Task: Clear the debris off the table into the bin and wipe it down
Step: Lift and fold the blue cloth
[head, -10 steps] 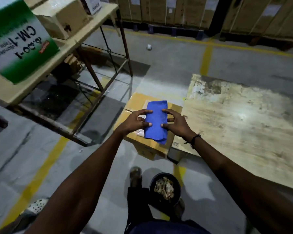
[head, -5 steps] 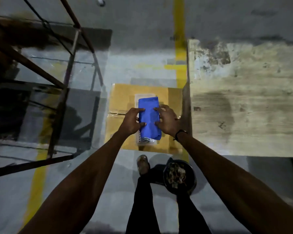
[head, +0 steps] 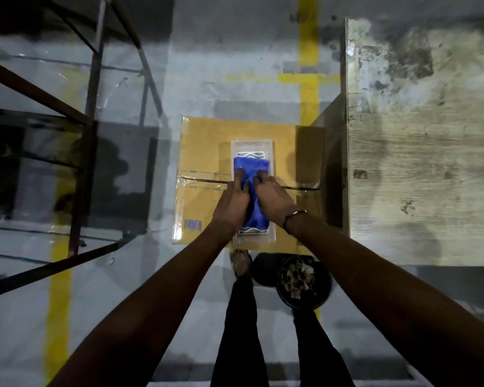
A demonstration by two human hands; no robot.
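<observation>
A folded blue cloth lies on a clear plastic packet on top of a cardboard box. My left hand rests flat on the cloth's left side with straight fingers. My right hand lies flat on its right side, a dark band at the wrist. The worn wooden table stands just right of the box. A black bin holding scraps of debris sits on the floor between my feet and the box.
A dark metal rack frame with plastic sheeting fills the left. Yellow floor lines run across the grey concrete. My legs and one foot show below the box.
The view has tipped further down onto the box. Both hands have come closer together over the blue cloth and now lie flatter on it, covering its near half.
</observation>
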